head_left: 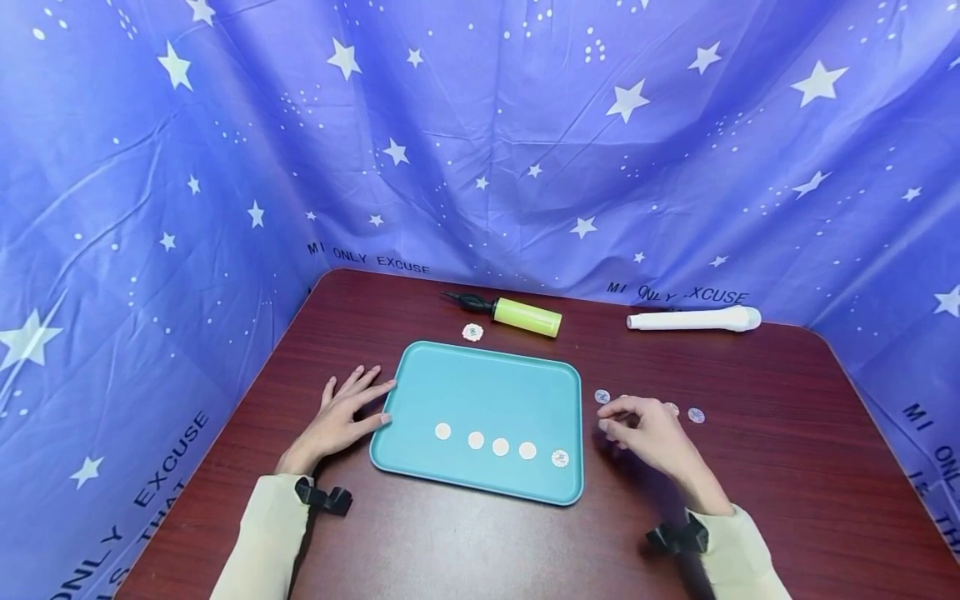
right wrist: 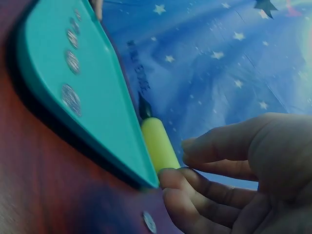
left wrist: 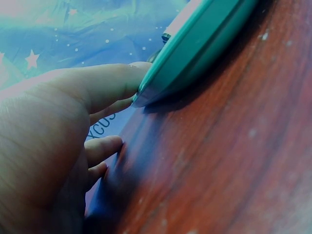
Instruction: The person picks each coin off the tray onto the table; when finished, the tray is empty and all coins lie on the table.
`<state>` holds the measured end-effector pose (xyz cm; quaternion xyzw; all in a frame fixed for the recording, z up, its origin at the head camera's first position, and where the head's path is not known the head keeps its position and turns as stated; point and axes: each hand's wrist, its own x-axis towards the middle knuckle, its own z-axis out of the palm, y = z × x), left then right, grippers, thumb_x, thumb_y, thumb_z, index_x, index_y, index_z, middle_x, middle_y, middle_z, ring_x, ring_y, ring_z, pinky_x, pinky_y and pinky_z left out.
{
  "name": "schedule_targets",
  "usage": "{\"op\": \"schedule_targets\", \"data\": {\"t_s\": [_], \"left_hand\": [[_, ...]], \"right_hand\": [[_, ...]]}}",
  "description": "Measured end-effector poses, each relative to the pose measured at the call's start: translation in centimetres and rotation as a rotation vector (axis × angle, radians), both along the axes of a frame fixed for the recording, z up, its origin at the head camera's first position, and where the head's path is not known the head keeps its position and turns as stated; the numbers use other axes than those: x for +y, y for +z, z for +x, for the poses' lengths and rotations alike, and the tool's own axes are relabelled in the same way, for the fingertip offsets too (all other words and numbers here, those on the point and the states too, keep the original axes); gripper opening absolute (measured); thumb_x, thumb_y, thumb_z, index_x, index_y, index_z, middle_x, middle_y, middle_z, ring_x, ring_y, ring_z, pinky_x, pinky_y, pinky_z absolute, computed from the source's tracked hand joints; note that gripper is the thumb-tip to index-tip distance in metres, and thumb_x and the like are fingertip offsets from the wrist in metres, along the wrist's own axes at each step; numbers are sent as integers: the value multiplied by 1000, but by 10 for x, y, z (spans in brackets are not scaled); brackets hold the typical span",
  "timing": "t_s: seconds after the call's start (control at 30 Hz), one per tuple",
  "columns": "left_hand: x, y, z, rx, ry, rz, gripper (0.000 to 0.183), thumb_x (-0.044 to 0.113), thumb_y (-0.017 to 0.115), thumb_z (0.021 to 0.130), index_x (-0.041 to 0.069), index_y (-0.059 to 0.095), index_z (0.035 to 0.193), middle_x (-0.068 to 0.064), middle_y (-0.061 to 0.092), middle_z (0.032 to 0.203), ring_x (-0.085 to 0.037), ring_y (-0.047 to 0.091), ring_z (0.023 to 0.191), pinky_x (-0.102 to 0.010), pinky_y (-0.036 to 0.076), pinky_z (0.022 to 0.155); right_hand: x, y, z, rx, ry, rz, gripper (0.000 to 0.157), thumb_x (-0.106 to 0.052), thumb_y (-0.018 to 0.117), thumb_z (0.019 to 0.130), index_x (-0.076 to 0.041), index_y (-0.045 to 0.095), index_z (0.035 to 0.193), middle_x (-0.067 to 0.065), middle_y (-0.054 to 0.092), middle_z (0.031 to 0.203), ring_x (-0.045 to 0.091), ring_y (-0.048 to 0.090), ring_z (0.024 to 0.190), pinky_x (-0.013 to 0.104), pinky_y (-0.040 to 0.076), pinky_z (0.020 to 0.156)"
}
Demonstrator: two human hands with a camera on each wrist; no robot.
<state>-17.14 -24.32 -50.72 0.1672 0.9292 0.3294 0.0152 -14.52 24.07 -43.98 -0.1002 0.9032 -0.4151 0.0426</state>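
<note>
My left hand (head_left: 337, 425) rests at the left side of a teal tray (head_left: 480, 383), fingers spread, with thumb and index finger touching the rim. In the left wrist view, the other fingertips reach down beside the tray. Several small round discs (head_left: 500, 447) lie in a row inside it, the rightmost patterned. Just right of the tray hovers my right hand (head_left: 652, 437), fingers loosely bent and nothing visible between them. By its fingertips lies a patterned disc (head_left: 602, 397) on the table. Another disc (head_left: 696, 415) lies beyond the knuckles, and others are partly hidden by the hand.
A lime-green hand pump (head_left: 527, 317) with a black nozzle lies behind the tray, next to a scalloped disc (head_left: 472, 332). A white wand-like object (head_left: 693, 319) lies at the back right. Blue star-printed curtain (head_left: 487, 150) surrounds the dark red table (head_left: 480, 550).
</note>
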Motion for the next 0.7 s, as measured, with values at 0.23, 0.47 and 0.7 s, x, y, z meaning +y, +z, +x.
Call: {"op": "schedule_targets", "data": {"t_s": [0.23,0.47,0.7], "left_hand": [[0,-2,-1,12,-2,-11,59,38,71,91,24,55,145,-15,35,163,-44,17,155,-72,-5,117],[1,1,0,2,-2,-4,59,38,71,91,23,55,145,-16,35,163,-45,17,155,-72,-6,117],[2,3,1,1,-3,-3,59,37,71,91,22,55,145,-17,35,163,-45,17,155,-72,-6,117]], "right_hand": [[-17,-11,6,-27,86,-9,11,-4,71,88,-3,74,98,7,73,75,16,66,56,27,55,54],[-29,-20,11,8,157,19,11,-4,72,86,-3,75,97,5,73,82,2,61,58,21,52,54],[-37,-25,13,109,183,119,14,-4,76,82,-6,77,95,0,72,82,-8,52,63,17,48,57]]}}
